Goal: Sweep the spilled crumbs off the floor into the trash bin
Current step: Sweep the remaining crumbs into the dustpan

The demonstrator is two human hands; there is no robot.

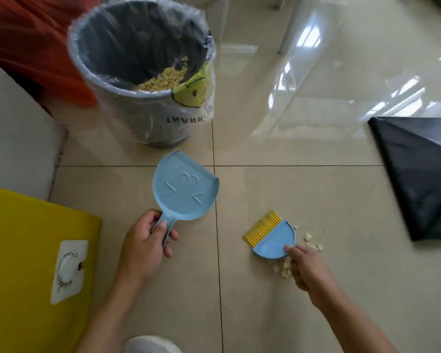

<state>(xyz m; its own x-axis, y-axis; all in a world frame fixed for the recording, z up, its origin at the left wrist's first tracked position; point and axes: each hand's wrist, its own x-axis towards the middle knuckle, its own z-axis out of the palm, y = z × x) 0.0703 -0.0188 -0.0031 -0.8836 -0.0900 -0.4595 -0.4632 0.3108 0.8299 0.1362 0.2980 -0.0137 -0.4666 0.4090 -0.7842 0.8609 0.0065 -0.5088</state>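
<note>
Fingers [169, 247] round one dustpan [186, 189], apparently one brush [275, 242].

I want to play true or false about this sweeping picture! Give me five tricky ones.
1. The left hand holds the dustpan. True.
2. The dustpan is full of crumbs. False: it is empty.
3. The bin has crumbs in it. True.
4. No crumbs are left on the floor. False: some lie beside the brush.
5. The brush has red bristles. False: they are yellow.
</note>
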